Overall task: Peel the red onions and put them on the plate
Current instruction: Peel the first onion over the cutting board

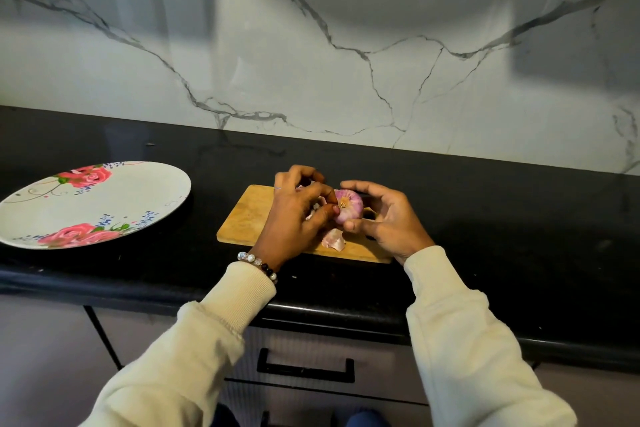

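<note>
A red onion (349, 206) sits between two bare hands, held just above a wooden cutting board (247, 217) on a black counter (485, 204). The onion is round, pale purple and glossy, its root end facing the camera. It looks firm and fairly light, with thin, papery, brittle skin that probably tears in strips; the smooth layer beneath may be slippery, so a cupped hold around its sides seems best, with picking done at the root end.

The right hand (384, 218) cups the onion from its right side, fingers curled around it. The left hand (298, 210) pinches at the onion's left edge with thumb and fingertips, apparently gripping skin. A beaded bracelet (258, 265) circles the left wrist.

Just below the left hand, a loose piece of peel (334, 239) lies on the board. Well to the left of the left hand lies a floral plate (114, 198), with no onions on it. Nothing stands between hands and plate.
</note>
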Demonstrator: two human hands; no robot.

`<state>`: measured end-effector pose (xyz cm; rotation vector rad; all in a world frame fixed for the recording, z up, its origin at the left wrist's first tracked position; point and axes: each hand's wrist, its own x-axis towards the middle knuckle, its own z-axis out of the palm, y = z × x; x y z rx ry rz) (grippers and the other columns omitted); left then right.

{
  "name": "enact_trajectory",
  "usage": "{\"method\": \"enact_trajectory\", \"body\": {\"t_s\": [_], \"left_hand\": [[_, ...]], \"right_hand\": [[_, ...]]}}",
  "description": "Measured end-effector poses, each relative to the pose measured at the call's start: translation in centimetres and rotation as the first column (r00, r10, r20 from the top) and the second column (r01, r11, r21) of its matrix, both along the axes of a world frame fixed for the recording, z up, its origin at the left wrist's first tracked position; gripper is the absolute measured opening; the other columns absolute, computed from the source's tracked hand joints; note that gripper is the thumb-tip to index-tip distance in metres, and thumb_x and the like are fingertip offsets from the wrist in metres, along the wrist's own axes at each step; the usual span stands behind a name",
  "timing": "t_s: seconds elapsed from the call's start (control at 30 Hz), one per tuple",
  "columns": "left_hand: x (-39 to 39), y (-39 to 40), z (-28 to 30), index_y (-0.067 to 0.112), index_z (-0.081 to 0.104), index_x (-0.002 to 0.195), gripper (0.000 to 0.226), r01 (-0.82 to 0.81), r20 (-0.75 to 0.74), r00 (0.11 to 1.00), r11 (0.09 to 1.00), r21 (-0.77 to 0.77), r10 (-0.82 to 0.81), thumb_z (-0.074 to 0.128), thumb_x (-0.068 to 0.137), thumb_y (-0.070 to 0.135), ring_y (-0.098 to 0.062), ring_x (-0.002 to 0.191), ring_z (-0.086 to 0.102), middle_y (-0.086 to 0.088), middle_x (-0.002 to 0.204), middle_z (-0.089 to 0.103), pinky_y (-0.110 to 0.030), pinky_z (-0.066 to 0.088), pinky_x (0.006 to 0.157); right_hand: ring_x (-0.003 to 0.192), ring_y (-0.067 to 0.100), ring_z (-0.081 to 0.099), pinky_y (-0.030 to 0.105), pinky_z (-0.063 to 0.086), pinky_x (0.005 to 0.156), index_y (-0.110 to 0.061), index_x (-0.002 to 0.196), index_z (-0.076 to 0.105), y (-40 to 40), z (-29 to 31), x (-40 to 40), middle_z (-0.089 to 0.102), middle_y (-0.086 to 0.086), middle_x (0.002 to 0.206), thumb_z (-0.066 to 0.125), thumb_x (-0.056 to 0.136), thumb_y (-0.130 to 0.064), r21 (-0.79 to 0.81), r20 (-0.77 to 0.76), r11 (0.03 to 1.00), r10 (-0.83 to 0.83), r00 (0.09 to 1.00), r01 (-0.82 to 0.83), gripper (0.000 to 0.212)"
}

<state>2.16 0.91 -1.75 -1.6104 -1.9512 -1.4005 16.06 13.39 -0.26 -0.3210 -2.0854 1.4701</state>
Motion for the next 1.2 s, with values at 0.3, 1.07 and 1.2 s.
{"method": "enact_trajectory", "body": {"t_s": [0.3, 1.07, 1.2], "left_hand": [[-0.1, 0.2, -0.4, 0.017, 0.063, 0.087, 0.032, 0.009, -0.049, 0.999, 0.999, -0.045, -0.011, 0.049, 0.083, 0.045, -0.01, 0.111, 0.025, 0.001, 0.128, 0.039, -0.032, 0.034, 0.091], [0.5, 0.8, -0.6, 0.007, 0.056, 0.096, 0.043, -0.078, -0.126, 0.989, 0.996, -0.029, 0.074, 0.036, 0.087, 0.044, -0.011, 0.106, 0.026, -0.011, 0.125, 0.043, -0.039, 0.039, 0.089], [0.5, 0.8, -0.5, 0.006, 0.058, 0.095, 0.043, -0.046, -0.114, 0.992, 0.999, -0.02, 0.044, 0.037, 0.088, 0.042, -0.01, 0.105, 0.027, -0.01, 0.121, 0.045, -0.034, 0.037, 0.087]], "right_hand": [[0.118, 0.016, 0.061, 0.045, 0.048, 0.106, -0.038, 0.108, 0.069, -0.2, -0.2, -0.1, 0.067, -0.005, 0.122, 0.082, 0.073, 0.004, 0.045, 0.027, 0.999, -0.009, 1.0, 0.007, 0.056], [0.12, 0.017, 0.059, 0.046, 0.049, 0.106, -0.023, 0.127, 0.065, 0.3, -0.7, -0.7, 0.064, -0.001, 0.127, 0.077, 0.082, -0.002, -0.049, 0.0, 0.995, -0.088, 0.996, 0.088, 0.051], [0.118, 0.015, 0.059, 0.043, 0.049, 0.106, -0.021, 0.126, 0.064, 0.3, -0.7, -0.8, 0.064, -0.001, 0.126, 0.076, 0.083, -0.004, -0.054, -0.01, 0.992, -0.114, 0.993, 0.113, 0.048]]}}
